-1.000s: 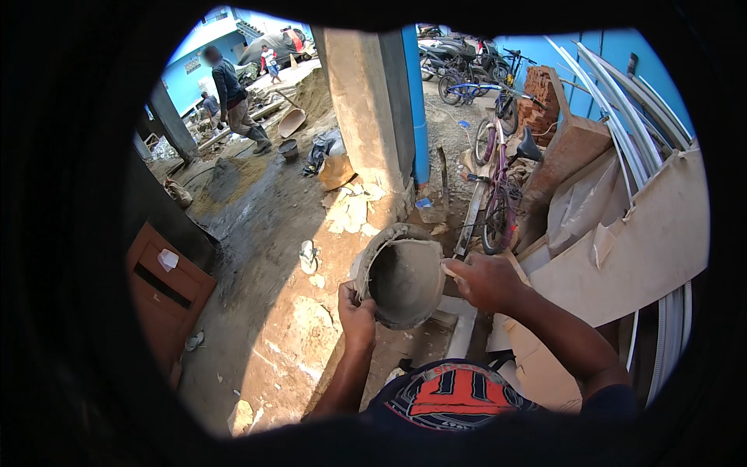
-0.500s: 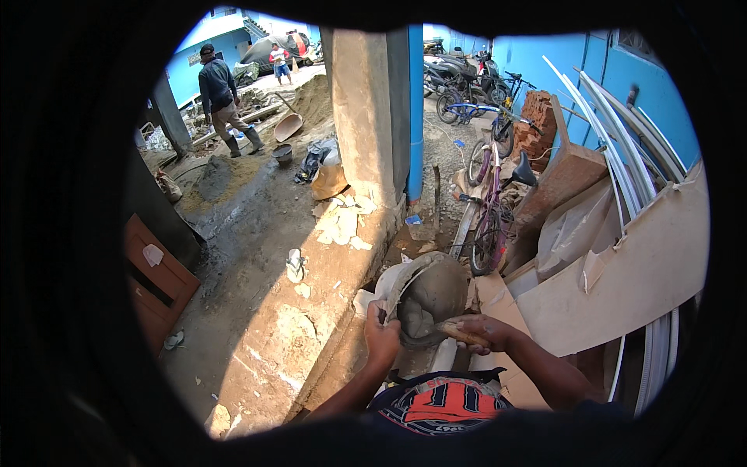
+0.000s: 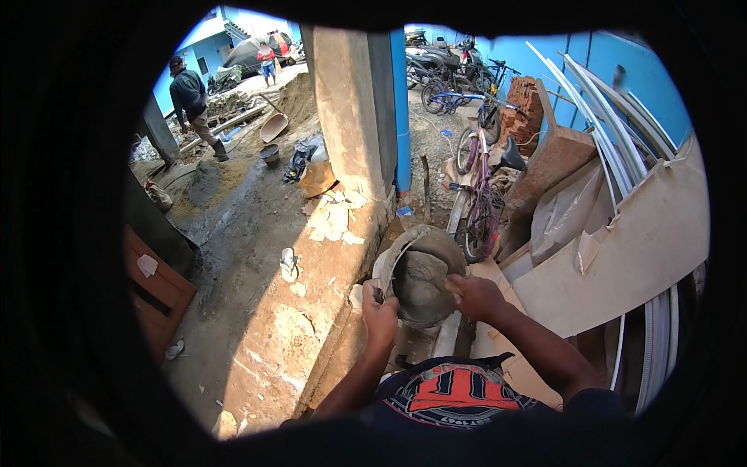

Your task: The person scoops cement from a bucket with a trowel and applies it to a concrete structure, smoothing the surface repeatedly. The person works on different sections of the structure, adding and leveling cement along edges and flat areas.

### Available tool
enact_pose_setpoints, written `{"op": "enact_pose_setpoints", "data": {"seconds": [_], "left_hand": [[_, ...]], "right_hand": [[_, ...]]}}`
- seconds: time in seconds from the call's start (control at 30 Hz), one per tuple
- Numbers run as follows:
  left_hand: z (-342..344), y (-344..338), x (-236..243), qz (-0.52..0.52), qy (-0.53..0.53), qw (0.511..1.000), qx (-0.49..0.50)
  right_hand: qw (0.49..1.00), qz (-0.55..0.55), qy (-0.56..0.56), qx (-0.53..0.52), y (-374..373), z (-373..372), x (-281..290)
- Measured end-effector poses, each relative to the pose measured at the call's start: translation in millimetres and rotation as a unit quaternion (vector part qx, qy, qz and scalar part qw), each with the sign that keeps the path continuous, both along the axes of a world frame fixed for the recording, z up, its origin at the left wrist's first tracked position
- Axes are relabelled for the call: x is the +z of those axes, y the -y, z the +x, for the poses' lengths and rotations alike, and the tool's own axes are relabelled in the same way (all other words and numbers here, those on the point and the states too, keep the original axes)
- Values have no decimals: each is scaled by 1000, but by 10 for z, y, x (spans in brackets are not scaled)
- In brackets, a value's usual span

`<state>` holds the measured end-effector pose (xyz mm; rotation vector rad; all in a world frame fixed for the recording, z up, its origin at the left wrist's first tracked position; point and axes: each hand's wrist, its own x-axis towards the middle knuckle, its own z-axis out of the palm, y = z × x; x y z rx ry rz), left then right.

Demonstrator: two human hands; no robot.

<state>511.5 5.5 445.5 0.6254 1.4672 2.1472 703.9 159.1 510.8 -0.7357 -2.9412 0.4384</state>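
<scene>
A grey, cement-caked bucket (image 3: 395,254) tilts in front of me beside the low concrete ledge. Wet grey mortar (image 3: 425,282) lies inside it. My left hand (image 3: 380,310) is closed on the bucket's near left rim, thumb up. At the right side of the opening, my right hand (image 3: 473,297) is closed round a wooden-handled trowel. The fist hides most of its handle, and its blade is hard to make out against the mortar.
A sunlit concrete pillar (image 3: 346,109) and blue pipe (image 3: 401,117) rise ahead. Bicycles, including a purple one (image 3: 482,206), stand beyond the bucket. Cardboard (image 3: 615,272) and white pipes (image 3: 615,140) crowd the right. A sandal (image 3: 289,265) lies left; a person (image 3: 188,97) is farther off.
My right hand has risen to the bucket's right side, and the trowel handle has swung mostly out of sight. The bucket's mouth faces me more. The distant person has stepped left.
</scene>
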Motion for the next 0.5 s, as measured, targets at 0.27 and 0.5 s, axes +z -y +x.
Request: {"op": "enact_pose_setpoints", "data": {"seconds": [0.27,0.5], "left_hand": [[-113,44,-66,-21,32,999,31],[-126,123,57,-43,-18,999,24]], "right_hand": [[998,28,2,49,-67,22,204],[996,47,-66,27,-153,-372,282]]}}
